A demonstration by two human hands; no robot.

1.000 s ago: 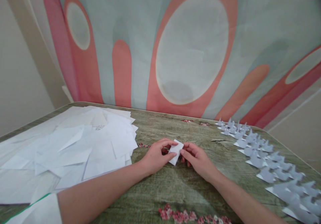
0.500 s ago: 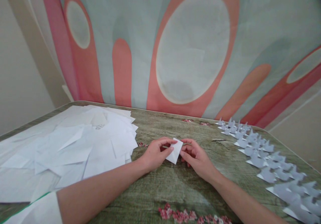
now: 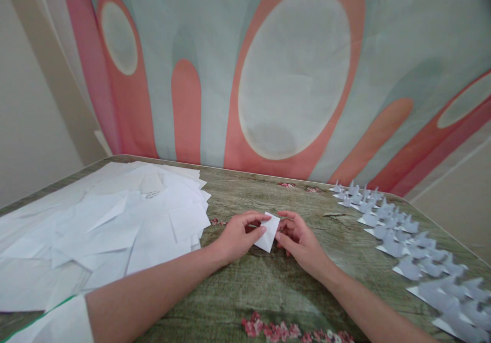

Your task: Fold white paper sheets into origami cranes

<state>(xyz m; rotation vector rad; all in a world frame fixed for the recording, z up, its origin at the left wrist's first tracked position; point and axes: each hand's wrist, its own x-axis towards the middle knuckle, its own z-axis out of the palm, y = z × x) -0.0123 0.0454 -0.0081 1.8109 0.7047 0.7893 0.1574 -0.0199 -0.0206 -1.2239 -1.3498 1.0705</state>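
Note:
A small white folded paper (image 3: 269,234), roughly diamond-shaped, is held up above the middle of the table. My left hand (image 3: 242,234) pinches its left side between thumb and fingers. On the opposite side, my right hand (image 3: 297,240) has its thumb at the paper's right edge, with curled fingers partly behind it. Whatever lies under the right fingertips is hidden. Faint crease lines show on the paper's face.
A wide pile of loose white paper sheets (image 3: 161,220) covers the table's left side. Rows of folded white paper figures (image 3: 408,269) stand along the right. The wood-patterned table (image 3: 230,297) bears printed pink flowers and meets a painted wall (image 3: 215,102) at the back.
Both hands stay almost in place around the folded paper. The right index finger is lifted slightly away from the paper's upper corner, and the paper has shifted a little.

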